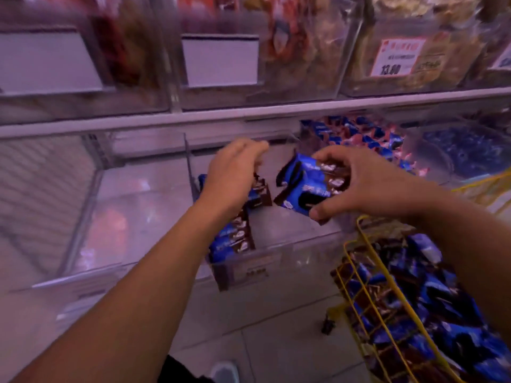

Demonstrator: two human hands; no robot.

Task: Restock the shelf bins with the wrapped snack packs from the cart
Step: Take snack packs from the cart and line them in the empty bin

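My right hand [356,183] grips a stack of blue and brown wrapped snack packs [301,186] above the middle clear shelf bin [290,244]. My left hand [235,175] hovers over the bin's left side with its fingers curled down onto a brown pack [261,192]; its grip is hidden by the hand and motion blur. A row of the same packs [229,239] stands along the bin's left wall. The yellow wire cart [367,283] at the lower right holds many more packs [414,313].
An empty clear bin [83,203] sits to the left. A bin of blue packs [359,136] is to the right. Upper-shelf bins [276,51] hold other snacks behind blank labels and a price tag [398,56]. Tiled floor and my shoe [225,371] lie below.
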